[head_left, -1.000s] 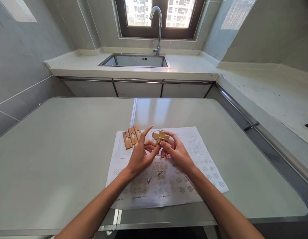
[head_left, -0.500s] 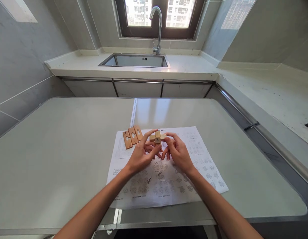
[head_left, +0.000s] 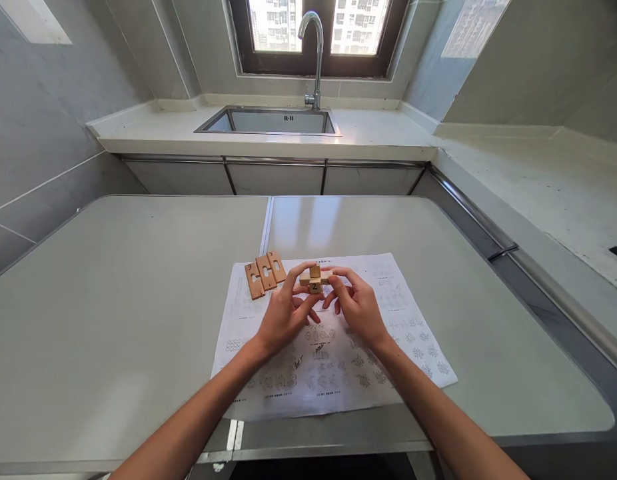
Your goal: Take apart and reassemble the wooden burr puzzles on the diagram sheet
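Observation:
Between my hands, above a printed sheet (head_left: 288,373), is a small cross-shaped wooden puzzle (head_left: 315,281) made of interlocked blocks, with a "2" on the block facing me. My left hand (head_left: 287,307) grips it from the left, index finger at the top and thumb below. My right hand (head_left: 356,300) pinches its right arm between thumb and index finger, the other fingers curled. On the sheet's upper left, three flat slotted wooden pieces (head_left: 265,273) lie side by side, marked with numbers and apart from my hands.
The sheet of line diagrams lies on a pale folding table (head_left: 113,313) with a seam down its middle. Beyond stands a white counter (head_left: 378,130) with a steel sink (head_left: 273,121) and tap (head_left: 318,60). Another counter (head_left: 538,173) runs along the right.
The wooden puzzle has tipped slightly, its numbered block now sitting a little lower. My left fingers have shifted around it. The flat pieces lie as before.

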Demonstrator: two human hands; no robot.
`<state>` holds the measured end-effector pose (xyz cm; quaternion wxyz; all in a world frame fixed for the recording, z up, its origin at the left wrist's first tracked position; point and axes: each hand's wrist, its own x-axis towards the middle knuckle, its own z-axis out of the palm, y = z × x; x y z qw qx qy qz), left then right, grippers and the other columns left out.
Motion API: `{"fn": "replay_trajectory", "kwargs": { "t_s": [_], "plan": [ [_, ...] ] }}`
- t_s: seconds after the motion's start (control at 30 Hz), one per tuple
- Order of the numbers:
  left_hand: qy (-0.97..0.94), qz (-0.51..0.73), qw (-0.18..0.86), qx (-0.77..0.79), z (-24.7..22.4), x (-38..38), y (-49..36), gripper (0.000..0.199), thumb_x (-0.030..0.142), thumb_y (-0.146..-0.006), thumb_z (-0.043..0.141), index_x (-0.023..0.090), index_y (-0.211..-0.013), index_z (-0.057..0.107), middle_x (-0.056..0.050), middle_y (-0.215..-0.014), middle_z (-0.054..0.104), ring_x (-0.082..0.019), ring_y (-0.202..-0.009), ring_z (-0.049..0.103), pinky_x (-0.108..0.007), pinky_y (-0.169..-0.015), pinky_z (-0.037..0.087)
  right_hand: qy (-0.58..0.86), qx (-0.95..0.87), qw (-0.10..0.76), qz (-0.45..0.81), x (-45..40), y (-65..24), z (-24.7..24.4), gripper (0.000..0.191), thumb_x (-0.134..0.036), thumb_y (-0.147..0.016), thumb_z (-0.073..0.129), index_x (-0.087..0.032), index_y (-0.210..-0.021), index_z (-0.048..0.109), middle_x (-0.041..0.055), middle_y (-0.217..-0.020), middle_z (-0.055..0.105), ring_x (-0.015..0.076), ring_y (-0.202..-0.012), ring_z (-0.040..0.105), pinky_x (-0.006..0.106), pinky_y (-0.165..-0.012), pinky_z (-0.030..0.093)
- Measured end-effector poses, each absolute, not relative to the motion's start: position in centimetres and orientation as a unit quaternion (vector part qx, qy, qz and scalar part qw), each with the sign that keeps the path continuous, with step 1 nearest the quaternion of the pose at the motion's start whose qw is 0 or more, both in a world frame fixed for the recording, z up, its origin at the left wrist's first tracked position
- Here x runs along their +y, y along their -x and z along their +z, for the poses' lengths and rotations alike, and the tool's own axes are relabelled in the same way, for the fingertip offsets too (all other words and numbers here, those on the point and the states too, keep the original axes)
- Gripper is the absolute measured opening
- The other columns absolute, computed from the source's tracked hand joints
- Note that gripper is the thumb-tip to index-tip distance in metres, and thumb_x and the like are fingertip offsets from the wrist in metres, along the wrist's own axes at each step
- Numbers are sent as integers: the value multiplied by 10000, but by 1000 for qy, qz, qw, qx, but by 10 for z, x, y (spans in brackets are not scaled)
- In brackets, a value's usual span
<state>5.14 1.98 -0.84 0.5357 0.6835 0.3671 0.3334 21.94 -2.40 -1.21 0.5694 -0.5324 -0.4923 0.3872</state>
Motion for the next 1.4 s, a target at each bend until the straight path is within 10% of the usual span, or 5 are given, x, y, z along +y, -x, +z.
{"fn": "replay_trajectory", "kwargs": {
  "t_s": [0.8,1.2,1.4],
  "plan": [
    [-728,367,437,381,-15,6,-55,449,351,-1058,565,342,-1496,468,-11,-1062,747,-83,-496,649,-198,-491,536,571,-464,564,375,-26,-210,-19,382,-594,-1047,538,-243,-1040,688,-20,-661,608,175,-594,590,311,-618,446],
    [-712,370,456,385,-16,10,-58,703,390,-1025,639,303,-1608,256,-55,-1145,756,-84,-503,685,-198,-513,525,542,-382,606,440,-20,-217,-15,430,-657,-967,633,-230,-913,625,-40,-617,570,126,-514,484,275,-528,421],
    [-750,393,362,389,-17,21,-52,416,325,-1033,593,232,-1416,460,-55,-1110,726,-119,-667,700,-230,-594,544,537,-257,661,456,-12,-229,-23,438,-633,-873,751,-216,-919,625,23,-852,708,96,-533,519,252,-477,423]
  ]
}}
